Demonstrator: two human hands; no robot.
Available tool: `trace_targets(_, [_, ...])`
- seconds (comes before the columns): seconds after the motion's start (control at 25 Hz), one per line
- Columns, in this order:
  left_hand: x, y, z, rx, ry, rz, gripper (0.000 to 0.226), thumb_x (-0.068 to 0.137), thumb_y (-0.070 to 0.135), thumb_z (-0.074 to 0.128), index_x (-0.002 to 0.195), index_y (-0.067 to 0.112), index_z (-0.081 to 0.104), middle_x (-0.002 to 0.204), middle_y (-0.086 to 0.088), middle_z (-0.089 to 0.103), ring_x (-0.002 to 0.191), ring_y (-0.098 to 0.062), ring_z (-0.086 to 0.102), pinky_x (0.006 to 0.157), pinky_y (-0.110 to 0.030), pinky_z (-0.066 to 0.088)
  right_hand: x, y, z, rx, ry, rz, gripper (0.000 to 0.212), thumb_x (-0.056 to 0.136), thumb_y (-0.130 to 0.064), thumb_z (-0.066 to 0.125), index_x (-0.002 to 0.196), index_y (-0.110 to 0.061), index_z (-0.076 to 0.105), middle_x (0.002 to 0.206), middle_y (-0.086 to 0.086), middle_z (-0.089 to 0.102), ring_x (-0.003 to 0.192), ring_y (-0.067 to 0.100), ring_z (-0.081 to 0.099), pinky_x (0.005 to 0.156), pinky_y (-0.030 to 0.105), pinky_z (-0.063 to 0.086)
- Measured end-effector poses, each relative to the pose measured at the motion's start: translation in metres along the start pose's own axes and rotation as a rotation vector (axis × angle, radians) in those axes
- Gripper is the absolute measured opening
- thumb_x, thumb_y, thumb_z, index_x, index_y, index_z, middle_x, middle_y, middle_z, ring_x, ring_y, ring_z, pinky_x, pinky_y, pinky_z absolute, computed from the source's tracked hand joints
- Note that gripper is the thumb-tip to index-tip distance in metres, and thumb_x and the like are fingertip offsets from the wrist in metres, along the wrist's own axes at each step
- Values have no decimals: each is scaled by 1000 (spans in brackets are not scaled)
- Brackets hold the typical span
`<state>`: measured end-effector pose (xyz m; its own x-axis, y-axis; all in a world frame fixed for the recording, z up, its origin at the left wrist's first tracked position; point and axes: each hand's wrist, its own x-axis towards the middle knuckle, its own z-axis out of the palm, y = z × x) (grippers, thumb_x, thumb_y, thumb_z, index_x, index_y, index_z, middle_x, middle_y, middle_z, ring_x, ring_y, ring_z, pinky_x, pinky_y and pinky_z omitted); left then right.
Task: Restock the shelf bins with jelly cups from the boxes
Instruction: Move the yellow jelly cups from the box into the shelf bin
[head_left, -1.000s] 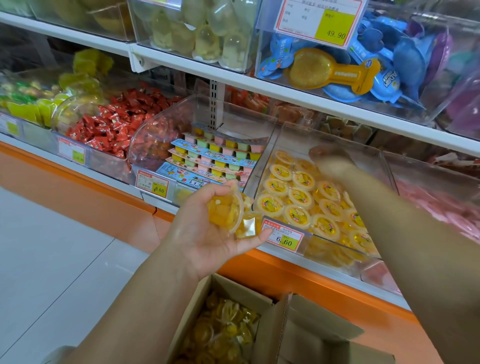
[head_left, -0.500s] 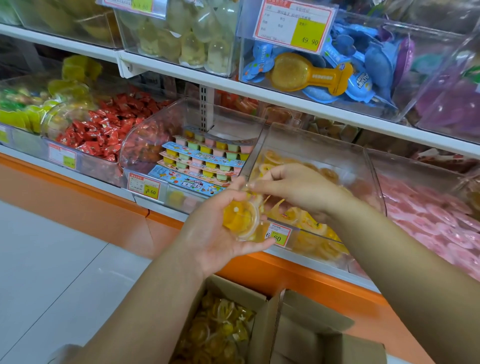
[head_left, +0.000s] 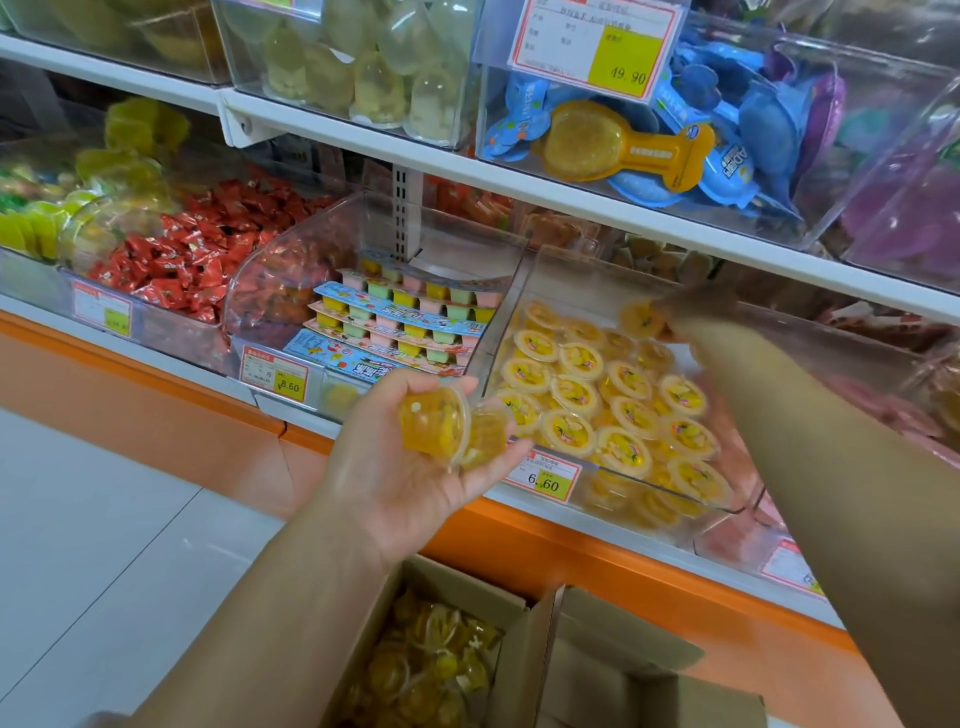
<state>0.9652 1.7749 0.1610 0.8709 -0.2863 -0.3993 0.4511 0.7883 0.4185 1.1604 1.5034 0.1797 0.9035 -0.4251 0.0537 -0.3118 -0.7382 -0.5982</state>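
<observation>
My left hand (head_left: 400, 467) is palm up in front of the shelf and holds two yellow jelly cups (head_left: 447, 426) lying on their sides. My right hand (head_left: 696, 312), blurred, reaches over the back of the clear bin (head_left: 524, 291) and pinches one yellow jelly cup (head_left: 640, 319). Inside that bin lie several yellow jelly cups (head_left: 613, 400) in rows, lids up. Below me an open cardboard box (head_left: 467, 582) holds several more yellow cups (head_left: 426, 670).
A bin of multicoloured jelly trays (head_left: 400, 322) stands left of the yellow one, then red wrapped sweets (head_left: 182, 260). A pink-filled bin (head_left: 883, 410) sits on the right. The upper shelf (head_left: 519, 182) overhangs the bins. Grey floor (head_left: 104, 519) lies at the left.
My right hand took a cup from my left hand's stack and carried it up and right to the back of the bin. My left hand stayed put, keeping two cups.
</observation>
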Motion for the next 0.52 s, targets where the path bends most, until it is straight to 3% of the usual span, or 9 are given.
trace_targets(0.16, [0, 3, -2, -4, 16, -1, 42, 70, 20, 65, 108, 3, 61, 110, -26, 66, 114, -40, 64, 73, -54, 60, 11, 13, 26, -283, -71, 15, 18, 89, -16, 60, 75, -6, 60, 75, 12, 59, 78, 23, 60, 60, 28, 47])
trace_targets(0.32, [2, 4, -4, 4, 45, -14, 29, 84, 21, 61, 106, 3, 62, 107, -25, 67, 108, -38, 67, 76, -55, 60, 19, 24, 39, -296, -104, 6, 17, 87, -19, 61, 86, -3, 66, 83, 14, 65, 75, 27, 62, 49, 24, 40])
trace_targets(0.44, [3, 2, -4, 1, 40, -32, 29, 86, 22, 60, 108, 4, 62, 106, -24, 66, 110, -37, 66, 77, -55, 59, 20, 29, 36, -351, -139, -18, 25, 90, -23, 58, 97, -2, 68, 91, 14, 66, 81, 28, 62, 62, 26, 41])
trace_targets(0.52, [3, -1, -3, -7, 25, -42, 30, 85, 22, 61, 109, 4, 61, 105, -24, 65, 111, -36, 65, 78, -56, 59, 12, 23, 27, -411, -134, -116, 29, 95, -28, 53, 111, -7, 66, 111, 14, 65, 97, 29, 60, 71, 25, 40])
